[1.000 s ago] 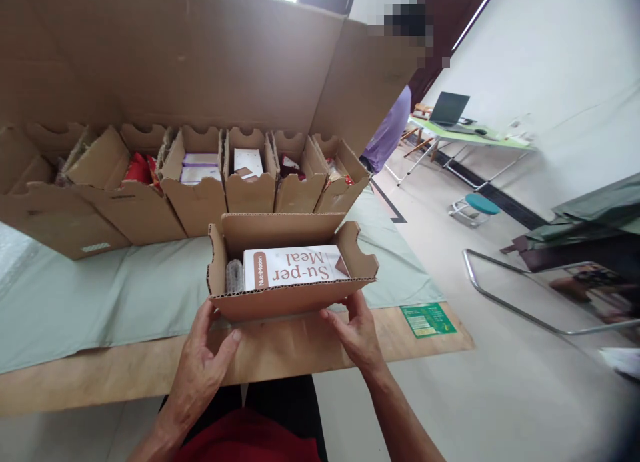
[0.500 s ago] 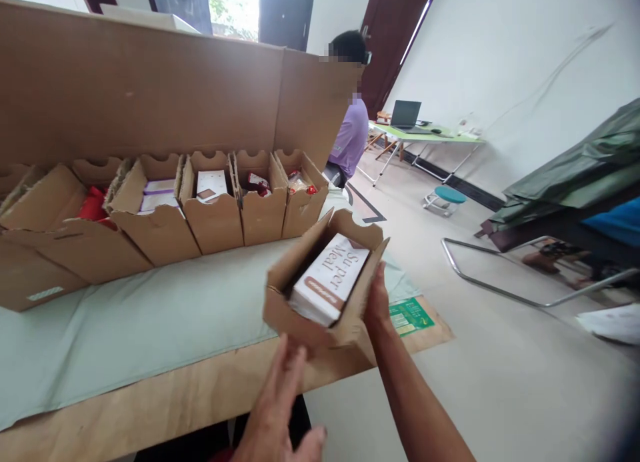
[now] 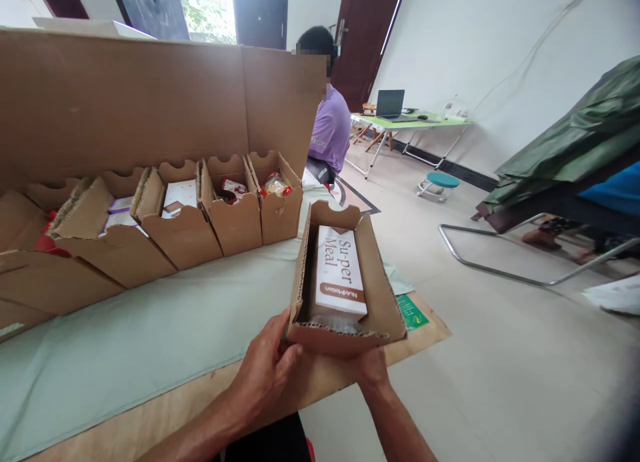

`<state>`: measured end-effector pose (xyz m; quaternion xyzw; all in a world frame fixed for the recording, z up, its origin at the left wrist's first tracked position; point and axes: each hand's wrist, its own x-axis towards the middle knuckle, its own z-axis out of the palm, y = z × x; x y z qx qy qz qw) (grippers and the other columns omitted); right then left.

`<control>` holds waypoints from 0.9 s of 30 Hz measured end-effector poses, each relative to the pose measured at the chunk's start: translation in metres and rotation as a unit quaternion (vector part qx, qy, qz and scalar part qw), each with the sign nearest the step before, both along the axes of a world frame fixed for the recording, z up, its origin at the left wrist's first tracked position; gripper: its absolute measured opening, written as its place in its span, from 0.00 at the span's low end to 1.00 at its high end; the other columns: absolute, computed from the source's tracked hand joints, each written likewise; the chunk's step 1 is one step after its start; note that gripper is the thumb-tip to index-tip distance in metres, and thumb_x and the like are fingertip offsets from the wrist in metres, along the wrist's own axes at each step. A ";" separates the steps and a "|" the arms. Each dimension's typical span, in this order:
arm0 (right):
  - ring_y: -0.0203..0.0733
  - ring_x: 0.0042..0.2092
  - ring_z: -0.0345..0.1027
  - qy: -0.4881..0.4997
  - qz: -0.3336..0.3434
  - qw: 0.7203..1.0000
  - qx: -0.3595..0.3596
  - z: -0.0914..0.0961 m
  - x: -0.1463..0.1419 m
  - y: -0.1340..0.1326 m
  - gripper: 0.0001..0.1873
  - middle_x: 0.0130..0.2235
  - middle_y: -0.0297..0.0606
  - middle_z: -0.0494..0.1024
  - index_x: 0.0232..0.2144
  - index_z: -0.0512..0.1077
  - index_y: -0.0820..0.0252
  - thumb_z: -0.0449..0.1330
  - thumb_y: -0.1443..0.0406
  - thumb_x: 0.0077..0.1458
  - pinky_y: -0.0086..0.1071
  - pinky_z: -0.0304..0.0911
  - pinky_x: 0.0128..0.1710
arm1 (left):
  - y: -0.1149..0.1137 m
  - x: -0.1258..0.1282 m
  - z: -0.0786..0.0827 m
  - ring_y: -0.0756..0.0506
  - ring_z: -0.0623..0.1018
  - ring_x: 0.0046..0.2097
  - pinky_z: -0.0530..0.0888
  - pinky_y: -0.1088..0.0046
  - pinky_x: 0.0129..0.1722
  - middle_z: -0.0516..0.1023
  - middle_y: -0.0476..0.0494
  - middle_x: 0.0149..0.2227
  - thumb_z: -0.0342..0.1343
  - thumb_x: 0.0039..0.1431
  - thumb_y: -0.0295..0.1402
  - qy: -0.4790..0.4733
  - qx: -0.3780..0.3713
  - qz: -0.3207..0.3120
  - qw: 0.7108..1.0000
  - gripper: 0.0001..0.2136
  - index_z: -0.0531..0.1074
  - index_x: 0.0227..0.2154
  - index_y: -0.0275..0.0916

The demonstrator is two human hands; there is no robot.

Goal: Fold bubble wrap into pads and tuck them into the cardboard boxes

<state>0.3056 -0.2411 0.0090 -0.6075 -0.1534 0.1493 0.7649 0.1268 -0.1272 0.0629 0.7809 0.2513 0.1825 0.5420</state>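
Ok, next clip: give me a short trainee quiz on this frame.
1. True or false: the left hand and right hand both hold the tray.
2. The white box in the tray reads: A) Su-per Meal B) Rice Mix C) Green Tea?
3. What colour is the table under the laptop?
Key: 1 true; 2 A; 3 green.

Open stretch of green cloth (image 3: 150, 335) on tabletop (image 3: 150, 415) btw row of small boxes (image 3: 235, 215) and cardboard tray (image 3: 380, 302) gripped by left hand (image 3: 263, 369) and right hand (image 3: 373, 372): room to pass there; behind row, tall carton flap (image 3: 150, 102) walls off the back; right of tabletop, open floor (image 3: 475, 355) up to metal frame (image 3: 500, 269); seated person (image 3: 330, 129) past far end.
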 end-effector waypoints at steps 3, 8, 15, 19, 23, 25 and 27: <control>0.56 0.58 0.74 0.024 -0.021 0.999 0.030 0.018 0.028 0.011 0.26 0.46 0.38 0.85 0.44 0.80 0.51 0.67 0.44 0.49 0.50 0.72 0.57 | 0.004 0.038 0.003 0.42 0.77 0.42 0.76 0.63 0.46 0.79 0.38 0.51 0.54 0.64 0.33 0.009 0.041 0.001 0.999 0.24 0.68 0.64 0.41; 0.52 0.55 0.76 0.024 -0.001 0.994 0.104 0.070 0.102 0.064 0.30 0.41 0.37 0.86 0.39 0.80 0.56 0.64 0.38 0.50 0.47 0.72 0.56 | 0.033 0.121 0.023 0.44 0.78 0.38 0.77 0.62 0.48 0.79 0.36 0.50 0.51 0.63 0.30 0.000 0.086 0.027 0.996 0.28 0.64 0.66 0.35; 0.54 0.59 0.73 -0.048 0.000 0.990 0.136 0.066 0.137 0.092 0.39 0.49 0.41 0.84 0.43 0.79 0.57 0.61 0.31 0.49 0.47 0.69 0.59 | 0.047 0.163 0.012 0.43 0.80 0.44 0.78 0.62 0.49 0.75 0.33 0.57 0.49 0.63 0.26 -0.022 0.107 0.049 0.993 0.31 0.59 0.70 0.34; 0.54 0.62 0.69 -0.123 -0.032 0.987 0.099 0.047 0.145 0.095 0.38 0.52 0.42 0.82 0.49 0.78 0.58 0.55 0.34 0.57 0.48 0.63 0.64 | 0.050 0.167 -0.004 0.44 0.79 0.49 0.78 0.63 0.52 0.71 0.34 0.63 0.47 0.63 0.24 -0.038 0.125 0.049 0.990 0.32 0.56 0.71 0.38; 0.52 0.65 0.64 -0.232 -0.008 0.973 0.013 0.049 0.174 0.118 0.37 0.56 0.42 0.78 0.54 0.75 0.57 0.47 0.37 0.63 0.47 0.58 0.68 | 0.077 0.187 -0.001 0.42 0.78 0.54 0.76 0.61 0.57 0.71 0.34 0.64 0.45 0.64 0.24 -0.012 0.201 0.046 0.978 0.34 0.51 0.73 0.39; 0.52 0.66 0.63 -0.242 0.030 0.969 -0.033 0.051 0.189 0.133 0.35 0.58 0.43 0.77 0.54 0.74 0.57 0.49 0.38 0.62 0.47 0.55 0.69 | 0.091 0.195 0.000 0.40 0.77 0.57 0.74 0.58 0.59 0.72 0.31 0.63 0.46 0.64 0.24 0.016 0.222 0.045 0.974 0.34 0.51 0.73 0.35; 0.53 0.64 0.65 -0.230 0.060 0.969 -0.061 0.046 0.199 0.142 0.34 0.56 0.44 0.78 0.52 0.74 0.58 0.52 0.40 0.59 0.49 0.57 0.68 | 0.097 0.195 -0.003 0.36 0.75 0.60 0.71 0.53 0.62 0.72 0.26 0.63 0.47 0.63 0.24 0.046 0.238 0.037 0.970 0.32 0.54 0.71 0.29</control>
